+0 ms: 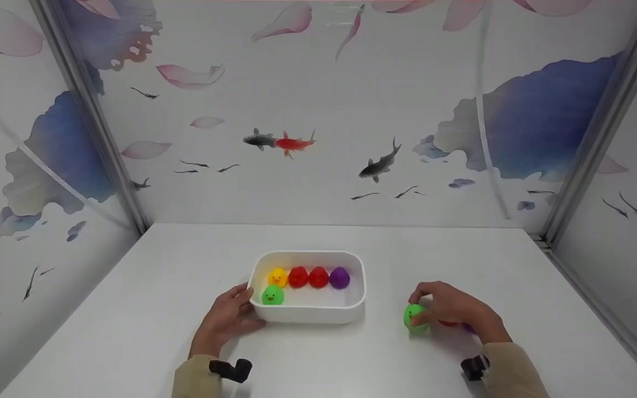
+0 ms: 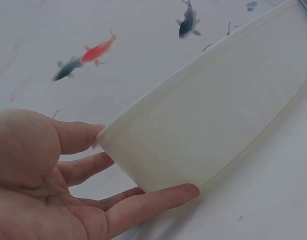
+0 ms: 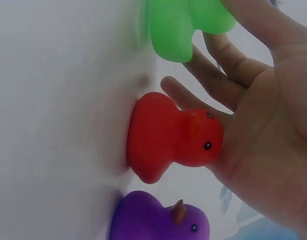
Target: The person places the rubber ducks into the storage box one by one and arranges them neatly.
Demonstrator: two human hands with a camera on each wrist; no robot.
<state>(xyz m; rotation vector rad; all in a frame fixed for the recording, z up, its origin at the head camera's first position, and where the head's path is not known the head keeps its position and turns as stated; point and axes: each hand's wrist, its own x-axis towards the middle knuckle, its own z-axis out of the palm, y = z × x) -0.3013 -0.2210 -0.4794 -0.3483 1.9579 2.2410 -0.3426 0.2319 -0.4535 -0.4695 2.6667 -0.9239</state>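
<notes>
A small bright green duck-shaped toy of smooth, soft-looking plastic [image 1: 414,320] is pinched between the thumb and fingers of the right hand [image 1: 451,303], to the right of the box and apart from it; whether its base touches the table cannot be told. Under that hand, the right wrist view shows a glossy red toy duck [image 3: 158,135], upright on the table, and just beyond it a purple toy duck with an orange beak [image 3: 143,220], partly cut off by the frame. The left hand [image 1: 229,315] grips the left end of a white rectangular plastic box with rounded corners [image 1: 313,315], with digits at the rim and at the lower edge of the near wall. Inside the box, along its far side, stand from left to right a yellow duck [image 1: 277,278], two red ducks [image 1: 308,277] and a purple duck [image 1: 340,278]; a second green duck [image 1: 272,296] sits in the near left corner, in front of the yellow one. All this lies on a smooth white table [image 1: 318,365]. Beige sleeves [image 1: 512,371] cover both forearms, each with a black device [image 1: 233,369] at the wrist. Behind stands a white panel printed with fish, pink petals and blue shapes [image 1: 318,193], framed by grey metal posts [image 1: 89,110].
</notes>
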